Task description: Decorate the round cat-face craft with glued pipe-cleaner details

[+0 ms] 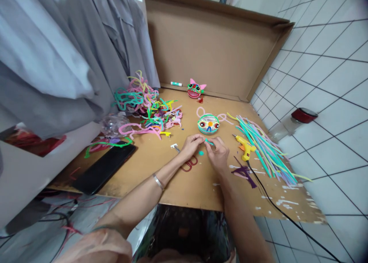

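Note:
My left hand [191, 146] and my right hand [217, 152] meet over the brown board [149, 167], both pinched on a short teal pipe cleaner piece [209, 142] held between them. A small teal bit [201, 153] lies on the board under my hands. Just beyond my fingers sits a round pipe-cleaner face [208, 124] with pink loop ears. Red-handled scissors [188, 162] lie under my left wrist.
A yellow glue gun [244, 146] with a black cord lies right of my hands, beside a bundle of straight pipe cleaners [264, 150]. A tangle of coloured pipe cleaners [146, 106], a black phone [105, 167], a small pink-eared figure [195, 89], a glue stick [176, 84] and hanging grey cloth [57, 52] are left and behind.

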Available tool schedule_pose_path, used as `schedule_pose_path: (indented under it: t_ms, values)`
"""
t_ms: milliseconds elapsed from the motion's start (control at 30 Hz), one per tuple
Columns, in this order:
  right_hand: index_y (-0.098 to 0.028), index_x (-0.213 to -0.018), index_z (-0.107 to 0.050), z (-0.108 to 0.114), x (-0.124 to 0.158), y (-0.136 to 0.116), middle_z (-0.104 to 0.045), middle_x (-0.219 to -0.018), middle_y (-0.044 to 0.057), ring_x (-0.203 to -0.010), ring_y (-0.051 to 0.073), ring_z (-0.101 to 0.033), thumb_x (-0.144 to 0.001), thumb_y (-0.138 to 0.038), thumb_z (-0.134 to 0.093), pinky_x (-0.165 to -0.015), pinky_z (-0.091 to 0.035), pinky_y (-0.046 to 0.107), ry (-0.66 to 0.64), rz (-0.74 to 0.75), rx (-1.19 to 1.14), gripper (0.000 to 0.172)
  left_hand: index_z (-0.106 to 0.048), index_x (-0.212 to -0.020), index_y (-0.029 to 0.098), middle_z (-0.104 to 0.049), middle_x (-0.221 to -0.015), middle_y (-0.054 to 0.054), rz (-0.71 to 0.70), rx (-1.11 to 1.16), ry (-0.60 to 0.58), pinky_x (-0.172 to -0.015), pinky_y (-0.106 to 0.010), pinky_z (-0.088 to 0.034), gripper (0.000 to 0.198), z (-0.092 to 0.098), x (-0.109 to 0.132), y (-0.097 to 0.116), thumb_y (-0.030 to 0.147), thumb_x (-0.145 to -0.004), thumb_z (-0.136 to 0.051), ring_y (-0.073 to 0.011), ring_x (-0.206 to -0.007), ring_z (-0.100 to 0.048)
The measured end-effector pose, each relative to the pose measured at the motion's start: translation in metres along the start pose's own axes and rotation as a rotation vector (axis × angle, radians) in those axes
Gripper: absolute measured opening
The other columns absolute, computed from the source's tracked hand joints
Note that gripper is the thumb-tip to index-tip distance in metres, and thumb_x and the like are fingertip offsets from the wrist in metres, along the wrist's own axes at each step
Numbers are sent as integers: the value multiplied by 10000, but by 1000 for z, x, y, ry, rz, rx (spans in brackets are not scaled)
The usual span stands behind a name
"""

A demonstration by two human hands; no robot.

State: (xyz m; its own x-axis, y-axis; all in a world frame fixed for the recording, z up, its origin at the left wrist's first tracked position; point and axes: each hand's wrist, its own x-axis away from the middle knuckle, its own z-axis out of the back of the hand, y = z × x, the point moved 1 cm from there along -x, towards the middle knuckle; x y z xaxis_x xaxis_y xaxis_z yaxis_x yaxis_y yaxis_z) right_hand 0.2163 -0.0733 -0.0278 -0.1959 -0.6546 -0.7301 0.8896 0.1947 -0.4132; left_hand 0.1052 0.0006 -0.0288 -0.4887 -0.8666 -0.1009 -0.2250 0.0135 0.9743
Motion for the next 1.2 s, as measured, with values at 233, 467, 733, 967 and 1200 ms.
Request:
schedule_pose_path:
  t_ms: [233,467,733,967,1200]
  values:
    - [-204,-859,-678,2,-2,-2,-672,-817,48,-747,150,-633,-900,-326,-548,-708,-490,258,-24,-26,-69,183,-516,-577,174,-393,-496,48,-22,-62,-49,-501,-241,-235,327,7,-2,7,461,-714,-594,-84,-489,-336]
    - [-200,-867,-670,2,-4,-2,-654,-815,50,-753,168,-625,-872,-279,-548,-706,-497,290,-45,-11,-119,145,-591,-628,142,-389,-490,61,30,-61,-251,-496,-230,-195,445,15,-6,11,569,-641,-715,-59,-471,-287]
    - [-177,-988,-675,6,-8,-7,-652,-820,52,-648,142,-570,-886,-259,-509,-631,-467,268,-39,8,-147,211,-622,-627,126,-527,-590,17,-86,-92,-139,-600,-224,-326,442,18,-9,11,555,-644,-724,-92,-591,-420]
    - [-189,-841,-653,2,-1,-10,-627,-730,38,-661,149,-579,-918,-258,-476,-635,-443,261,45,-27,-39,205,-562,-591,143,-461,-555,41,-95,-8,-21,-548,-216,-277,390,3,1,13,499,-662,-705,-72,-550,-351]
    - [-193,-880,-658,-6,5,-17,-630,-716,50,-627,153,-554,-917,-266,-457,-606,-409,264,56,-12,109,217,-547,-579,170,-440,-486,50,-15,86,160,-504,-209,-295,309,-10,7,3,431,-686,-675,-76,-504,-376]
